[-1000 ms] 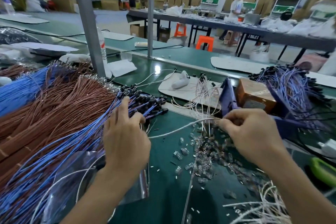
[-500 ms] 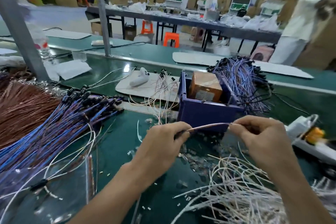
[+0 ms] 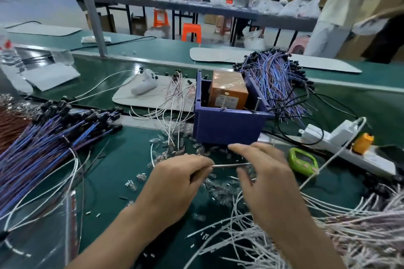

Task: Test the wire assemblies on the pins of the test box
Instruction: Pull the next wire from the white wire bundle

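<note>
A thin wire assembly [image 3: 229, 165] stretches level between my two hands, just in front of the blue test box [image 3: 227, 125]. My left hand [image 3: 177, 183] pinches its left end between thumb and fingers. My right hand [image 3: 264, 179] holds the right end, with the upper fingers spread above the wire. The box holds an orange block [image 3: 228, 89], and thin metal pins [image 3: 258, 103] stand up from its near rim. The wire is below and short of the pins.
A blue wire bundle [image 3: 54, 146] lies left, another [image 3: 277, 81] behind the box, and white wires [image 3: 328, 231] pile up at the lower right. Small clear connectors [image 3: 218, 188] litter the green mat. A green device [image 3: 302, 161] and a white power strip [image 3: 341, 144] sit right.
My left hand left the blue bundle and took the wire's free end. Both hands then drew closer together and lower in front of the box, while my view swung right.
</note>
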Demonstrator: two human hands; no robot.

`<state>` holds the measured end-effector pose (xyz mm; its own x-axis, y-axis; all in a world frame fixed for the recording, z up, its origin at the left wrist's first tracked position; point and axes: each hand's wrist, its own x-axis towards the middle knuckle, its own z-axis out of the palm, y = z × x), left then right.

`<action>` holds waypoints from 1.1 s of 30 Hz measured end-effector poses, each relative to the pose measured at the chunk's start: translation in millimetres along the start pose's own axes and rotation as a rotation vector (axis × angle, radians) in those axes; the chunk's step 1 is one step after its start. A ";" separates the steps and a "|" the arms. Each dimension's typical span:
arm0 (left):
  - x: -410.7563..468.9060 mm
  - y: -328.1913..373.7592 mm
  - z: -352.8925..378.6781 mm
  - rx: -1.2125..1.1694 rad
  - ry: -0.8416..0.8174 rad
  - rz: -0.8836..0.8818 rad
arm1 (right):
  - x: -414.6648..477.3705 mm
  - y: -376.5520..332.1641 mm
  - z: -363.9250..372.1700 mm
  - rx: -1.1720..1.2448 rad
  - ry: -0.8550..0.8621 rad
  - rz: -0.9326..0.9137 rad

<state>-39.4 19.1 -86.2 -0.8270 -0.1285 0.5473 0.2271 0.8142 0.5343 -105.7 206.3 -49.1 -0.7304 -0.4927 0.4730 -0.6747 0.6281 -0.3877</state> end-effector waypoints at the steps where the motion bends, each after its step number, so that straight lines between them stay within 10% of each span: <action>1: -0.2 1.0 2.1 -0.008 0.009 0.021 | -1.2 -3.9 3.9 0.042 -0.067 -0.021; 16: -2.7 -3.9 -2.5 -0.021 0.072 -0.131 | -3.8 10.3 14.4 0.342 -0.170 0.086; 33: 2.8 -19.0 -23.9 -0.038 0.167 -0.175 | 0.4 18.8 -18.3 0.012 0.246 -0.054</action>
<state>-33.8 -10.2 -79.4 -0.7596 -0.3603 0.5414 0.1097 0.7496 0.6527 -116.8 228.9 -41.8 -0.6464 -0.3634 0.6709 -0.7145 0.5969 -0.3651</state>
